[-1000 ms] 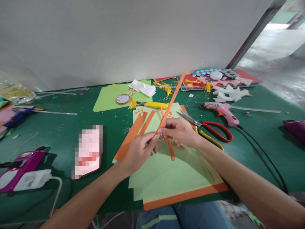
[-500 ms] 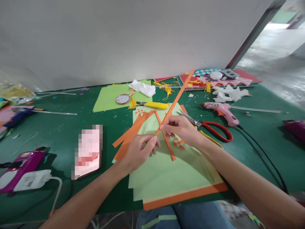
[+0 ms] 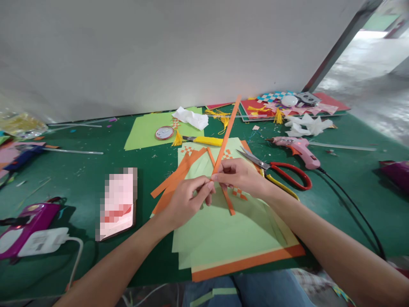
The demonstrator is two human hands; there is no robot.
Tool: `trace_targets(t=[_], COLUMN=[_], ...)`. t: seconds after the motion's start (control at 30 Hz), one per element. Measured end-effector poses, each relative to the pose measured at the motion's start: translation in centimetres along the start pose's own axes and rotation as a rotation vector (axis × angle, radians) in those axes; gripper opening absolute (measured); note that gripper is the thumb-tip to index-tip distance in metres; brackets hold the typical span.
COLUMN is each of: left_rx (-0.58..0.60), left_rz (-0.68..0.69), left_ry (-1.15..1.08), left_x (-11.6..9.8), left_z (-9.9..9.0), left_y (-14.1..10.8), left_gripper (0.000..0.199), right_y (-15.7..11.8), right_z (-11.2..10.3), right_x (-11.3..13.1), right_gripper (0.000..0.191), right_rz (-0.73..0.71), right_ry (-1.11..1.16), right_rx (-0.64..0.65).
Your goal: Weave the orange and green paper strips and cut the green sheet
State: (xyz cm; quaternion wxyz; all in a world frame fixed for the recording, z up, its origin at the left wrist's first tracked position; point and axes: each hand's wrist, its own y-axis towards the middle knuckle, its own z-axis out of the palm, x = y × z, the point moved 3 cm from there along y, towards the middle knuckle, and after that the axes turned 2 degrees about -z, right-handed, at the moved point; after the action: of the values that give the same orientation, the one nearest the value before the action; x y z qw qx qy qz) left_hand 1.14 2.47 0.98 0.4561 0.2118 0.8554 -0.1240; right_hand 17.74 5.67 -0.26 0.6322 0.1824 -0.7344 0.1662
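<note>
Both hands pinch one long orange paper strip (image 3: 227, 133) near its lower end, its free part slanting up and away. My left hand (image 3: 189, 198) has thumb and forefinger closed at the tip, and my right hand (image 3: 239, 175) grips just beside it, the fingertips nearly touching. A second orange strip lies on the pale green paper sheets (image 3: 217, 238) below my right hand. Small orange-and-white woven pieces lie around, one of them partly under that hand. Left of the hands are more loose orange strips (image 3: 172, 175).
Right of the hands lie red-handled scissors (image 3: 289, 170) and a pink glue gun (image 3: 300, 149) with a cord. A yellow cutter knife (image 3: 207, 140) and a round tin lid (image 3: 164, 133) lie behind. At left are a phone (image 3: 118, 204) and a purple power strip (image 3: 32, 226).
The right hand has moved slightly down and left, closer to the left fingertips. The strip's far end has swung left and stands steeper.
</note>
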Motion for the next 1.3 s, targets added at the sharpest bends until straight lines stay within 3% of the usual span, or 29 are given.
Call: trace_targets(t=[0.27,0.7,0.93,1.3], left_rx=[-0.027,-0.005,0.0,0.101], left_rz=[-0.017,-0.054,-0.047,-0.064], left_ry=[0.055,-0.072,-0.095,-0.067], left_x=[-0.18,-0.17,-0.1,-0.34], left_z=[-0.14,-0.14,-0.34,-0.22], left_y=[0.03,0.0,0.11,0.09], left_gripper=[0.034,0.029,0.029,0.03], right_y=[-0.04,-0.14,-0.08,-0.31], right_z=[-0.27,-0.19,-0.18,0.1], right_x=[0.5,0.41,0.74,0.43], right_gripper=[0.027,0.028,0.017,0.008], right_rz=[0.012,0.022,0.013,0.09], right_ry=[-0.009,-0.023,-0.007,-0.081], right_rx=[-0.022,-0.012,0.115,0.176])
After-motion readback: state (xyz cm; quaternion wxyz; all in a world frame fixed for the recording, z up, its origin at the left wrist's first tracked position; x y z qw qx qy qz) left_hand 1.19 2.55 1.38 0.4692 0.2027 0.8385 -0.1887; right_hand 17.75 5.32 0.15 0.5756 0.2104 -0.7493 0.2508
